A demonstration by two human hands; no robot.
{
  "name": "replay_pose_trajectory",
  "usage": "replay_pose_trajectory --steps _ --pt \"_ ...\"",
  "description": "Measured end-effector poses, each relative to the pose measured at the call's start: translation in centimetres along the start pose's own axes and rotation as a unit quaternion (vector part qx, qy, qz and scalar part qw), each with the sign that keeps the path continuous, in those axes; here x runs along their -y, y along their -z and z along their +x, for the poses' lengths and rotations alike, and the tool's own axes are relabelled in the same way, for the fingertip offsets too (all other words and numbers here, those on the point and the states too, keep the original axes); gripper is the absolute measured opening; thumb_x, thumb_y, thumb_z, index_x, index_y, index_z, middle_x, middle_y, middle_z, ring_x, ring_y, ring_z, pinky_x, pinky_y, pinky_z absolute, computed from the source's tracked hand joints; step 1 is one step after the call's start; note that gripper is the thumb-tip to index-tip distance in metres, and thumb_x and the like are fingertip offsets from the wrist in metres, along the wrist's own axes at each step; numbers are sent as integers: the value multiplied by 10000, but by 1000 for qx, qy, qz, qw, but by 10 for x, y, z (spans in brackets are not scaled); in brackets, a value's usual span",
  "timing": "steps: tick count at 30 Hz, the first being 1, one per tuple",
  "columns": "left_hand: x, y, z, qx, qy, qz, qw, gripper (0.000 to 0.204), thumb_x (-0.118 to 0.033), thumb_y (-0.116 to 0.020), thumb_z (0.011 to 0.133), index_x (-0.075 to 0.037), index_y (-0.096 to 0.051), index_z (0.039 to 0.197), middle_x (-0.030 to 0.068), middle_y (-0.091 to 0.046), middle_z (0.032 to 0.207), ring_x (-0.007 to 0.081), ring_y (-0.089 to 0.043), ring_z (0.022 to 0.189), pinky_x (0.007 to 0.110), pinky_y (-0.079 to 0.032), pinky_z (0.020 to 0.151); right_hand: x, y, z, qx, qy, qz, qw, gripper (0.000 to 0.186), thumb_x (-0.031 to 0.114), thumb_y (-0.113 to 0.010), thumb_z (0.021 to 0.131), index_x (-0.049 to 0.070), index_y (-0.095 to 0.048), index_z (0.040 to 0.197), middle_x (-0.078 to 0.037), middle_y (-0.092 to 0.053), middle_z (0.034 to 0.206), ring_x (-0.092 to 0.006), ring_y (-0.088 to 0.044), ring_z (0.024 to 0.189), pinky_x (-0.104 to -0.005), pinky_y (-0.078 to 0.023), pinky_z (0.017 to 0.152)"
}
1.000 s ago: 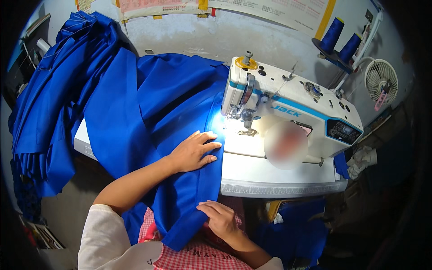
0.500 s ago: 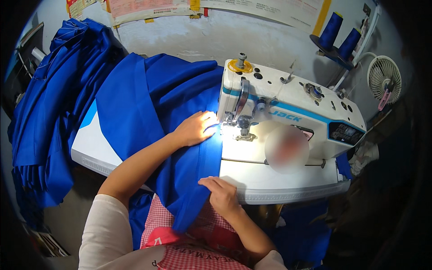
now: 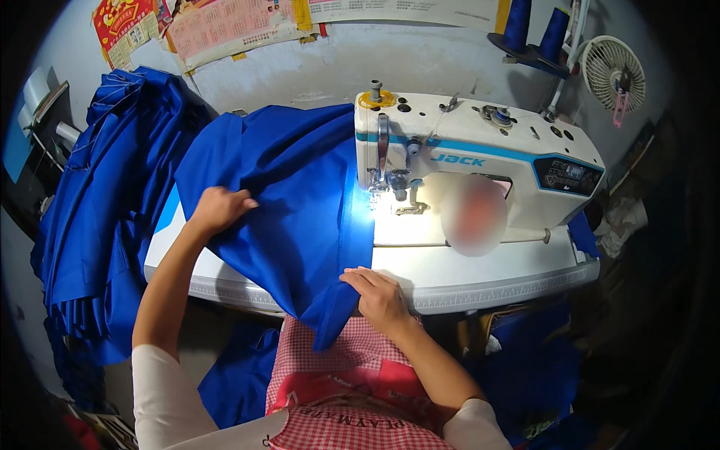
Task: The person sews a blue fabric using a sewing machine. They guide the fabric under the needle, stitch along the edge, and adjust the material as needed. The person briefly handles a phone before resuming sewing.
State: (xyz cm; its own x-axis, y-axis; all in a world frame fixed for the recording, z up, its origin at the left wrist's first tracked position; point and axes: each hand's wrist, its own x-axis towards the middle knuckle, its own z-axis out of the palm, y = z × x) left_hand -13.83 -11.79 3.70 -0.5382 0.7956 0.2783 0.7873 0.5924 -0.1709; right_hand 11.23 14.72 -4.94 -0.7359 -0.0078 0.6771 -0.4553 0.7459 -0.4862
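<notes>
A large piece of blue fabric (image 3: 292, 217) spreads over the white table left of the sewing machine (image 3: 465, 142). Its right edge runs beneath the lit needle area, and its lower corner hangs over the table's front edge. My left hand (image 3: 220, 208) rests on the fabric's left part, its fingers bent and closed on cloth. At the front edge my right hand (image 3: 375, 298) pinches the fabric's near right edge between thumb and fingers. The presser foot (image 3: 409, 206) stands beside the fabric edge under a bright lamp.
A thick stack of blue cloth (image 3: 112, 217) hangs at the left. Two blue thread cones (image 3: 517, 30) stand on a holder behind the machine, near a small white fan (image 3: 613, 75). A ruler strip (image 3: 480, 294) lines the table's front edge. More blue cloth (image 3: 244, 371) lies below.
My left hand has moved left, away from the needle area, and the fabric's left part has been drawn into new folds. My right hand still pinches the near edge. The view has shifted slightly.
</notes>
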Motion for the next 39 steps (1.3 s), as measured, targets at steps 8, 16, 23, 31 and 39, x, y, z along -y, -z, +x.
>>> replay_pose_trajectory --steps 8,16,23,31,39 --pt "-71 22 -250 -238 104 -280 924 240 -240 -626 905 -85 -595 725 89 -584 568 270 -605 542 369 -457 518 24 -5 -32 -12 26 4 1000 398 -65 -548 781 72 -679 1131 -112 -627 1221 -287 -574 1191 -474 -415 1058" --pt "-198 42 -146 -72 114 -190 973 104 -107 -706 804 -62 -659 885 125 -630 809 305 -633 761 378 -508 667 44 -7 -86 -28 -42 122 991 476 -135 -598 668 38 -656 1107 -139 -645 1198 -316 -598 1164 -474 -437 1035" --pt "-258 11 -101 312 -77 -639 699 317 -297 -611 971 -3 -674 1069 109 -676 884 177 -627 827 320 -496 768 59 17 -81 -88 -57 41 994 336 -78 -634 610 48 -716 911 -102 -629 911 -310 -630 889 -456 -506 909" --pt "-283 -32 -137 111 295 -856 409 544 -453 -590 955 -54 -524 1318 73 -592 1217 183 -551 1110 380 -439 963 57 16 -75 -56 34 -9 998 185 -50 -622 714 23 -698 867 -86 -637 800 -241 -656 842 -423 -547 896" --pt "-297 -29 -115 62 464 -821 326 361 -244 -654 933 -46 -545 1214 68 -605 1166 219 -586 1064 386 -507 881 52 23 -69 12 28 40 999 188 -52 -589 771 -2 -683 926 -136 -674 945 -276 -663 951 -405 -538 922"
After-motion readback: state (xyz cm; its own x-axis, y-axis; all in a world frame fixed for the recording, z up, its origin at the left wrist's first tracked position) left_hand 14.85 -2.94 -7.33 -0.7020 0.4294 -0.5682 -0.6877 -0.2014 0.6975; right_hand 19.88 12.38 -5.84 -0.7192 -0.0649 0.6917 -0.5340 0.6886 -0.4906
